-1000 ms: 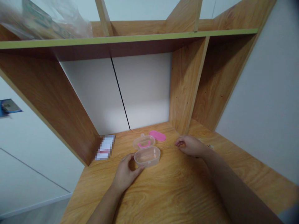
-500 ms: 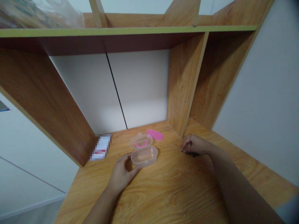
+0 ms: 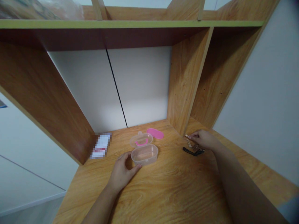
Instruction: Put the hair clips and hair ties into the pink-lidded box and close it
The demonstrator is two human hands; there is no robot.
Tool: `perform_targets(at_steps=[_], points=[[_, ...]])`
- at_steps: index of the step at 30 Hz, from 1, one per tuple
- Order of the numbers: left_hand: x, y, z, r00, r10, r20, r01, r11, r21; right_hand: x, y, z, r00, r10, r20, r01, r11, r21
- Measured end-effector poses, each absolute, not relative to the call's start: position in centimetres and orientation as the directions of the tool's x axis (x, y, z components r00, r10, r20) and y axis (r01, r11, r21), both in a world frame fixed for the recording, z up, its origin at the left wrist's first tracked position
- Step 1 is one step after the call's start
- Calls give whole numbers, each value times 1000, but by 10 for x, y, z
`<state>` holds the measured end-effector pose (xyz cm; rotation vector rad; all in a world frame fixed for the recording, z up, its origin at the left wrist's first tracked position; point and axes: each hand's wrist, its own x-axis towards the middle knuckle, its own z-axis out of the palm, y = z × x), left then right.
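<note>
On the desk stands a clear plastic box (image 3: 145,156), oval and open at the top. My left hand (image 3: 121,173) steadies it, with the thumb at its near side and fingers at its left side. Its clear lid (image 3: 141,140) with a pink handle is folded back behind it. At the right, my right hand (image 3: 202,139) pinches a small gold-coloured clip (image 3: 187,136) between thumb and fingertips. Under that hand lie a few small metal clips (image 3: 189,143), partly hidden, and a black hair clip (image 3: 193,151).
A pink oval plate (image 3: 155,133) lies flat behind the box. At the left, a blurred white and red packet (image 3: 102,146) rests near the side panel. An upright wooden divider (image 3: 184,90) meets the desk beyond my right hand; a shelf (image 3: 130,24) runs overhead.
My right hand has moved away from me, uncovering the black clip and the small metal ones; the gold-coloured clip now shows at its fingertips. My left hand stays on the box.
</note>
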<state>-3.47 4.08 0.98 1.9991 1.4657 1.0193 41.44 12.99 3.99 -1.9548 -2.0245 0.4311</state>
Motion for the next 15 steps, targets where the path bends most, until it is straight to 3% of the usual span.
perform_targets(at_steps=[6,15], points=[[-34,41,11,153,941,301,609,-330,721,406,131,41,63,998,-9,957,-63,-283],[-36,43,5,149,942,301,608,-327,723,400,128,44,145,989,-4,939,-139,-314]])
